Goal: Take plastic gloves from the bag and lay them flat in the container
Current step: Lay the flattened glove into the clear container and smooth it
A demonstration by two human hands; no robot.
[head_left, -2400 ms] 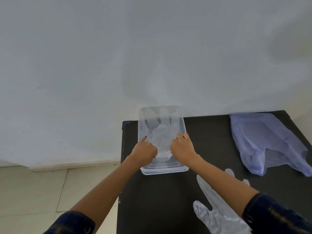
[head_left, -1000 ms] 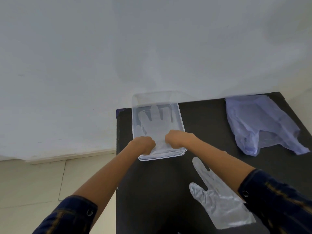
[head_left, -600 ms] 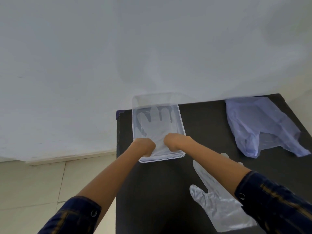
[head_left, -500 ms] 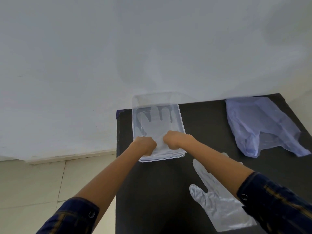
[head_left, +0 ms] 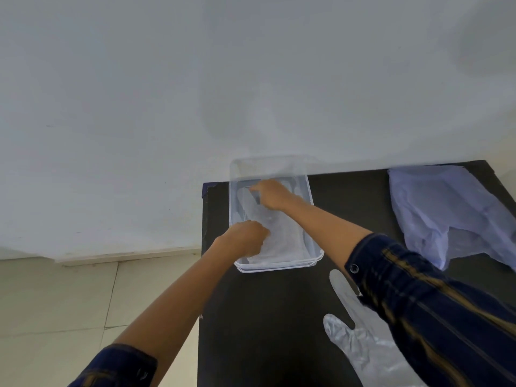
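At frame centre, the left hand [head_left: 245,237] presses curled fingers on the glove [head_left: 275,238] near the cuff; the right hand [head_left: 272,194], seemingly pinching the fingertips, should stroke outward inside the container [head_left: 314,256].

Both hands [head_left: 272,195] inside clear container [head_left: 279,268]

A flat, matte black table top [head_left: 268,317] is filling the lower middle and right of the view, its far edge sitting close against a plain, pale grey-white painted wall [head_left: 195,79] that is taking up the whole upper half. To the left, a floor of large cream tiles [head_left: 55,303] with thin grout lines is showing, and a low cream skirting strip [head_left: 125,254] is running along the foot of the wall.
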